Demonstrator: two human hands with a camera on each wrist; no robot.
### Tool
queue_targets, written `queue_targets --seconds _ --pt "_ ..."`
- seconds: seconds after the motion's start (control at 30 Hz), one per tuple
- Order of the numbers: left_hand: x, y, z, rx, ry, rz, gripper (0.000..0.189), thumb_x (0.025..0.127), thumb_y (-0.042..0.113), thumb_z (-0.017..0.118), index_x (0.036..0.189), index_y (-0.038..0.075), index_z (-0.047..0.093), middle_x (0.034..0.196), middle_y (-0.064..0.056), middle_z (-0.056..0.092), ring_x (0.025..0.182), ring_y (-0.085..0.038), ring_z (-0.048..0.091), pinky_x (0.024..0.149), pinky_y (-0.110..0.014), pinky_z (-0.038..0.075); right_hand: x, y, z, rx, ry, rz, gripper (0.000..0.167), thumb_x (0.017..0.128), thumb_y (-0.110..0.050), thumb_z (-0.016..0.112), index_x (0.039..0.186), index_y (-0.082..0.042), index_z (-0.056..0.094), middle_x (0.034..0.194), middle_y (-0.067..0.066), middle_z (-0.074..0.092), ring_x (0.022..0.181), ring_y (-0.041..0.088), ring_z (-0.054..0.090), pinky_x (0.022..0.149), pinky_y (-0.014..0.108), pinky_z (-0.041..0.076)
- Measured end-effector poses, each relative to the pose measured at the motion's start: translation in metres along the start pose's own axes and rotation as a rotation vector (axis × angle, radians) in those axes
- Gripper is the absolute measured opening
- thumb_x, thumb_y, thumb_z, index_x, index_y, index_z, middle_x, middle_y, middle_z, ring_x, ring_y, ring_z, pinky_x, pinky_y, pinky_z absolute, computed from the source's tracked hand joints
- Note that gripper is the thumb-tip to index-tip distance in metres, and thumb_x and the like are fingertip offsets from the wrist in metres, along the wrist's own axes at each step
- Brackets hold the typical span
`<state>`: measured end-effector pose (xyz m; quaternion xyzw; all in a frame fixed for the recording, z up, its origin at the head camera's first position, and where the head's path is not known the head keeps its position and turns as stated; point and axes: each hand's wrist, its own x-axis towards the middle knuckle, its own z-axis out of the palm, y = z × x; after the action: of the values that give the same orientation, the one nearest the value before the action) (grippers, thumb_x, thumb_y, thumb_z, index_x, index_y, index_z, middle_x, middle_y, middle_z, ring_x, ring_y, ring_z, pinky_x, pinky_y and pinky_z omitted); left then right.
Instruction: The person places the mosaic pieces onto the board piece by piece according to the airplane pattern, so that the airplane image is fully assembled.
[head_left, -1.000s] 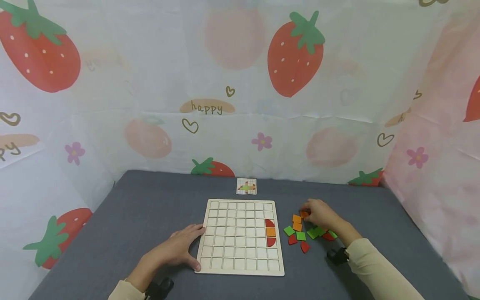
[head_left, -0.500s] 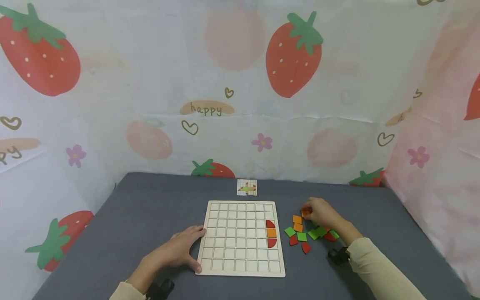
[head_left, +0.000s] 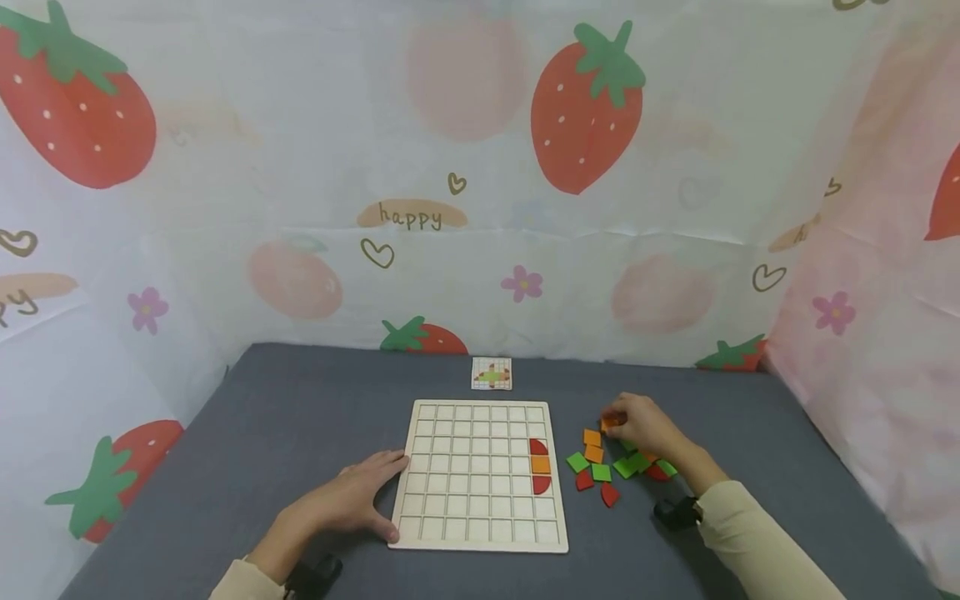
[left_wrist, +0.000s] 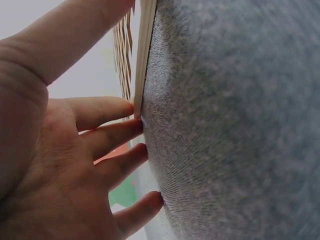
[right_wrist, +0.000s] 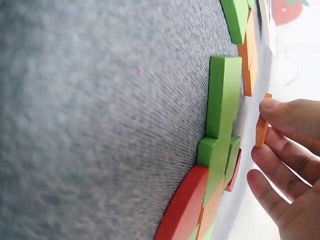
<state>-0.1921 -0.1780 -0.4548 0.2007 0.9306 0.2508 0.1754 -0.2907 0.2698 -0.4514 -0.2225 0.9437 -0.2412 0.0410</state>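
Observation:
My right hand (head_left: 647, 423) pinches an orange square tile (right_wrist: 263, 122) between thumb and fingers, at the far side of the loose pieces. Below it in the right wrist view lie green tiles (right_wrist: 224, 95) and a red curved-edge piece (right_wrist: 184, 207). On the left, my left hand (head_left: 348, 497) rests against the side of a pale wooden grid board (head_left: 468, 506), fingers extended and thumb at its near left corner. Two red quarter-round pieces sit in the board's rightmost column, one above (head_left: 538, 447) and one below an orange square (head_left: 540, 465).
A small printed card (head_left: 491, 374) with a coloured grid pattern lies beyond the board. Loose orange squares (head_left: 592, 437), green squares (head_left: 601, 472) and red pieces (head_left: 611, 495) are spread right of the board. A strawberry-print cloth (head_left: 450, 275) stands behind the grey table (head_left: 322, 400).
My right hand has shifted very slightly away from me with the orange tile, baring a little more of the pieces below. The left hand stays at the board.

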Motion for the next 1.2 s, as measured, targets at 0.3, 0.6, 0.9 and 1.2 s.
queue_targets --seconds 0.3,0.6,0.9,1.2 --pt "-0.001 0.000 -0.002 -0.020 0.006 0.012 0.104 0.064 0.036 0.088 0.146 -0.005 0.038 0.154 -0.024 0.034 0.144 -0.046 0.028 0.107 -0.069 0.025 0.000 -0.006 -0.003 0.008 0.024 -0.014 0.027 0.087 -0.007 0.070 0.112 0.003 0.069 0.103 0.010 0.064 0.089 0.022 0.061 0.074 0.036 0.054" --pt "0.000 -0.002 0.004 -0.028 0.028 0.012 0.104 0.062 0.034 0.088 0.145 -0.004 0.039 0.153 -0.023 0.037 0.144 -0.046 0.028 0.107 -0.069 0.025 -0.001 -0.016 -0.002 0.013 0.048 0.015 0.026 0.086 -0.007 0.071 0.111 0.001 0.070 0.104 0.010 0.064 0.091 0.023 0.061 0.076 0.037 0.054" --pt "0.000 0.000 0.004 -0.023 0.030 0.005 0.105 0.061 0.033 0.089 0.146 -0.004 0.039 0.153 -0.023 0.037 0.143 -0.045 0.029 0.108 -0.068 0.025 -0.005 -0.028 0.003 0.037 0.083 0.020 0.026 0.085 -0.006 0.071 0.110 0.001 0.071 0.102 0.009 0.065 0.092 0.024 0.062 0.078 0.039 0.054" --pt "0.000 0.001 0.001 -0.029 0.018 -0.005 0.106 0.061 0.033 0.089 0.146 -0.004 0.038 0.153 -0.022 0.037 0.144 -0.045 0.028 0.108 -0.068 0.024 -0.009 -0.045 0.010 0.043 0.112 -0.018 0.024 0.085 -0.007 0.072 0.108 0.001 0.071 0.099 0.007 0.065 0.091 0.023 0.063 0.077 0.039 0.055"
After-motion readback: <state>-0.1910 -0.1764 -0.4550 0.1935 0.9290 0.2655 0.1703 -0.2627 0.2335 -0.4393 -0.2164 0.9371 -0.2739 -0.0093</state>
